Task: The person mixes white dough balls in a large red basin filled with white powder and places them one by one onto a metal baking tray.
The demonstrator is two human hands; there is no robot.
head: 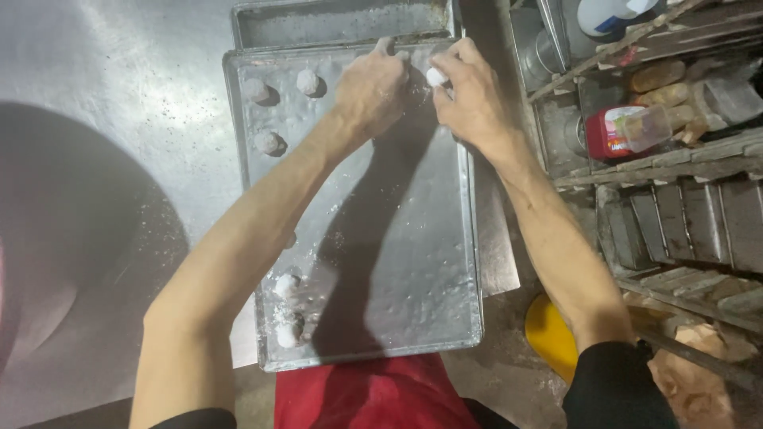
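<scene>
A large metal baking tray (pixel 413 262) lies on a steel table, dusted with flour. Small white dough balls sit on it: three near the far left corner (pixel 270 143) and a couple near the front left (pixel 288 318). My left hand (pixel 372 87) rests at the tray's far edge, fingers curled down; what is under it is hidden. Close beside it my right hand (pixel 473 99) pinches a small white dough ball (pixel 435 76) between thumb and fingers.
A second, empty metal tray (pixel 342 24) lies beyond the first. The steel table (pixel 119 119) stretches left. On the right a wooden rack (pixel 675 159) holds a red bottle (pixel 616 131), loaf tins and containers. A yellow object (pixel 550 334) sits on the floor.
</scene>
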